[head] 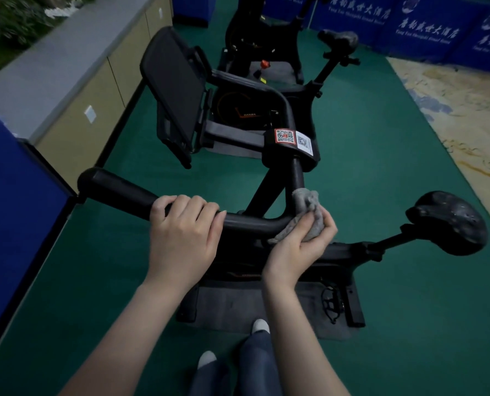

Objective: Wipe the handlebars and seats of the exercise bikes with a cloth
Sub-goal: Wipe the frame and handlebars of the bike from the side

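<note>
Head view: your left hand (182, 232) has its fingers curled over the near bike's black handlebar (123, 195), while your right hand (301, 247) has its fingers clamped on one grey cloth (306, 215), pressed at the bar's bend. Two saddles show: near seat (449, 221), far seat (339, 38); three bikes stand on green floor (381, 167).

dim, bluish cast; wide-angle edge bending; slight blur.

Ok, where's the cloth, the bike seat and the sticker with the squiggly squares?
cloth (306, 200): head view, on the bunched grey top above the right hand.
near bike seat (449, 224): head view, on the middle of the black saddle top.
QR sticker (284, 136): head view, on the red-framed code.
</note>
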### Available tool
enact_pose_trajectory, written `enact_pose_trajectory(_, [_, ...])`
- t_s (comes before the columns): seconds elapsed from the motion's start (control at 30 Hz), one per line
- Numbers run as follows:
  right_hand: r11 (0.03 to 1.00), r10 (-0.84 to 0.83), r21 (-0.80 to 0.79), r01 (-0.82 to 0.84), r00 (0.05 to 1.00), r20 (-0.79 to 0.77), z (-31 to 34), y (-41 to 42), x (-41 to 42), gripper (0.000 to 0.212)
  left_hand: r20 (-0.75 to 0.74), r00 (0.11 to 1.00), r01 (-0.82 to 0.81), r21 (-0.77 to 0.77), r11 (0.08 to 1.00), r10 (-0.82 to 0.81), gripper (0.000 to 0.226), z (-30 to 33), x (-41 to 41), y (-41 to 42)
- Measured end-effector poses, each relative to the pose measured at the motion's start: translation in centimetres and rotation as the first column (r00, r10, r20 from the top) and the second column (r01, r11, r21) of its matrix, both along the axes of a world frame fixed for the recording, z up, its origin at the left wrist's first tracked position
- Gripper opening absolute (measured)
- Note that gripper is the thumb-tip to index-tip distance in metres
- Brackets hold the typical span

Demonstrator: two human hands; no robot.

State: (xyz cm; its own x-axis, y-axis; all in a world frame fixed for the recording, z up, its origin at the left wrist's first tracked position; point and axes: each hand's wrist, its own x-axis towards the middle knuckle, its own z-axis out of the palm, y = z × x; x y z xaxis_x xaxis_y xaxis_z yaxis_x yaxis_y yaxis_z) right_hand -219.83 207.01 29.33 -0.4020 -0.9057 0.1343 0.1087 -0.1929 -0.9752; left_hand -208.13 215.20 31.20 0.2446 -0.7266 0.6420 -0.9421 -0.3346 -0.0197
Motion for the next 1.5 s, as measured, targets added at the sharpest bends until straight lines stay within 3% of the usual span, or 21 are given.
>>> enact_pose_trajectory(0.17, [0.982, -0.040, 0.187, 0.009, 0.986, 0.165, 0.1, -1.0, -0.2, 0.013, 0.000, 1.000, -0.004, -0.011, 1.000, 0.004, 0.033, 0.0, -0.1, 0.0])
enact_pose_trajectory(0.37, [0.945, -0.065, 0.327, -0.017, 0.969, 0.238, -0.2, 1.8, 1.1, 0.016, 0.009, 1.000, -0.013, -0.024, 1.000, 0.013, 0.033, -0.2, -0.1, -0.1])
enact_pose_trajectory(0.53, [0.939, -0.057, 0.340, -0.058, 0.946, 0.320, 0.6, -1.1, 0.1, 0.015, 0.023, 1.000, -0.009, -0.028, 1.000, 0.010, 0.032, -0.3, 0.0, -0.1])
enact_pose_trajectory(0.67, [0.913, -0.053, 0.391, -0.116, 0.917, 0.396, 0.1, 1.1, 0.8, 0.020, 0.019, 1.000, -0.015, -0.035, 0.999, 0.016, 0.032, -0.3, -0.1, -0.1])
enact_pose_trajectory(0.9, [0.866, -0.042, 0.421, -0.269, 0.801, 0.598, 0.6, 0.5, 0.3, 0.038, 0.025, 1.000, -0.008, -0.030, 1.000, 0.009, 0.033, -0.3, -0.1, -0.2])
enact_pose_trajectory(0.97, [0.862, -0.024, 0.430, -0.270, 0.825, 0.565, 0.4, 0.9, 0.1, 0.035, 0.021, 1.000, -0.009, -0.034, 0.999, 0.010, 0.034, -0.3, -0.1, -0.1])
enact_pose_trajectory(1.03, [0.886, 0.011, 0.419, -0.199, 0.911, 0.411, 0.0, 1.6, -0.1, 0.025, 0.020, 1.000, -0.012, -0.040, 0.999, 0.013, 0.034, -0.4, -0.1, -0.1])
enact_pose_trajectory(1.1, [0.948, 0.068, 0.296, -0.119, 0.982, 0.179, 0.0, 1.6, -0.7, 0.021, 0.022, 1.000, -0.009, -0.042, 0.999, 0.010, 0.035, -0.4, -0.1, -0.1])
enact_pose_trajectory(1.17, [0.983, 0.161, 0.094, -0.157, 0.986, -0.036, 0.4, 0.4, -1.6, 0.021, 0.029, 1.000, -0.007, -0.044, 0.999, 0.008, 0.034, -0.4, 0.0, -0.1])
enact_pose_trajectory(1.23, [0.945, 0.309, -0.012, -0.326, 0.906, -0.289, 0.7, -1.1, -2.8, 0.022, 0.030, 1.000, -0.008, -0.046, 0.999, 0.009, 0.033, -0.4, 0.0, -0.1])
enact_pose_trajectory(1.27, [0.902, 0.380, -0.024, -0.430, 0.820, -0.429, 1.1, -1.9, -3.5, 0.022, 0.030, 1.000, -0.007, -0.046, 0.999, 0.008, 0.033, -0.4, 0.0, -0.1])
enact_pose_trajectory(1.37, [0.705, 0.474, 0.044, -0.708, 0.423, -0.772, 2.8, -5.0, -5.4, 0.018, 0.031, 1.000, -0.004, -0.048, 0.999, 0.006, 0.033, -0.5, 0.1, -0.1])
enact_pose_trajectory(1.43, [0.561, 0.471, 0.201, -0.803, 0.110, -0.875, 4.6, -6.6, -5.5, 0.014, 0.026, 1.000, -0.008, -0.052, 0.999, 0.009, 0.033, -0.6, 0.1, -0.1])
enact_pose_trajectory(1.5, [0.464, 0.431, 0.338, -0.819, -0.125, -0.894, 5.8, -7.3, -4.6, 0.017, 0.028, 1.000, -0.010, -0.057, 0.998, 0.011, 0.033, -0.6, 0.1, -0.2])
